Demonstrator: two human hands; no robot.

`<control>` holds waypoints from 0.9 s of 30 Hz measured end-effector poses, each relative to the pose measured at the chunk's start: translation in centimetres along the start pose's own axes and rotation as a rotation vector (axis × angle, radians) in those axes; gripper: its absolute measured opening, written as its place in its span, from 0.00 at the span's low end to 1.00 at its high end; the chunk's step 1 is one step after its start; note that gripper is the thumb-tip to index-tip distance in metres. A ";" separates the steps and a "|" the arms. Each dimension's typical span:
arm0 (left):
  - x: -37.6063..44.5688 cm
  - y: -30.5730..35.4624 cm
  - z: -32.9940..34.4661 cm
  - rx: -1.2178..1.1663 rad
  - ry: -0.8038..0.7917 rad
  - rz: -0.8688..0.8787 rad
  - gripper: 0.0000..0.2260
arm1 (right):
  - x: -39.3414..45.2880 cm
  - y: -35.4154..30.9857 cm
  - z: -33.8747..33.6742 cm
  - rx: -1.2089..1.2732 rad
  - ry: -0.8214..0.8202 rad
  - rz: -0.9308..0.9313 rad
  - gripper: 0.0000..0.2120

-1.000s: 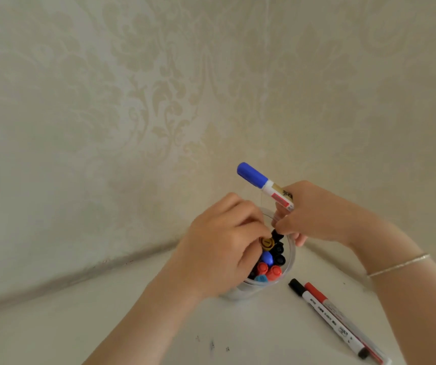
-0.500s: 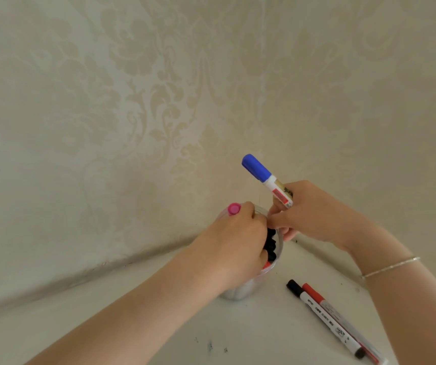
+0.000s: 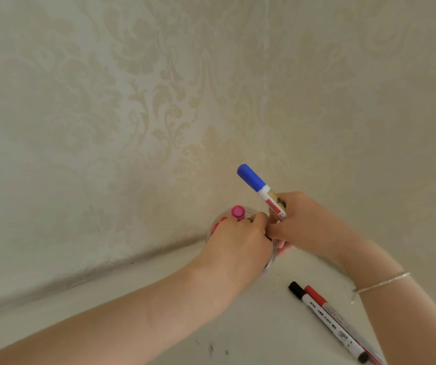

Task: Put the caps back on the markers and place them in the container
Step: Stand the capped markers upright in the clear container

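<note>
Midway by the look: clear container already stocked, left hand over its mouth pinching pink-capped marker, right hand gripping capped blue marker, black marker and red marker capped, left on table.

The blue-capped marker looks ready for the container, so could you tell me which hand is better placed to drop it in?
The right hand: it already grips the blue-capped marker just above the container. The left hand is busy inside with a pink-capped marker.
</note>
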State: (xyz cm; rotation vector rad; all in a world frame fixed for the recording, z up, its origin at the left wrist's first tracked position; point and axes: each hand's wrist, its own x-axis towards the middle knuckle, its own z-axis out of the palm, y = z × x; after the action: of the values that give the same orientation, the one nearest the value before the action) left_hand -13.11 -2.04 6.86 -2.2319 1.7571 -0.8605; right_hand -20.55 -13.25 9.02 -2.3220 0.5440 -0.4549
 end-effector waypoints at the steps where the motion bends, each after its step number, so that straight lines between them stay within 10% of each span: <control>1: -0.1 0.0 -0.1 0.018 -0.007 0.022 0.14 | 0.0 -0.1 0.1 -0.020 0.020 -0.006 0.08; 10: -0.2 -3.5 -0.2 0.058 0.308 0.185 0.07 | 0.0 -0.6 0.0 -0.017 0.095 -0.015 0.07; 16: 0.0 -4.4 0.4 -0.225 0.047 0.022 0.14 | 0.5 0.0 0.0 0.192 0.185 0.053 0.14; 27: 3.1 -4.8 -2.2 -0.044 -0.432 0.015 0.18 | 0.0 -1.3 0.5 -0.003 0.274 -0.019 0.13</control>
State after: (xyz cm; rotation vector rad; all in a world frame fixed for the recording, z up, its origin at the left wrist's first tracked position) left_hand -9.87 -3.04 11.95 -2.2144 1.5940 -0.3025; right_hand -19.99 -12.07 9.57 -2.2833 0.6522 -0.7891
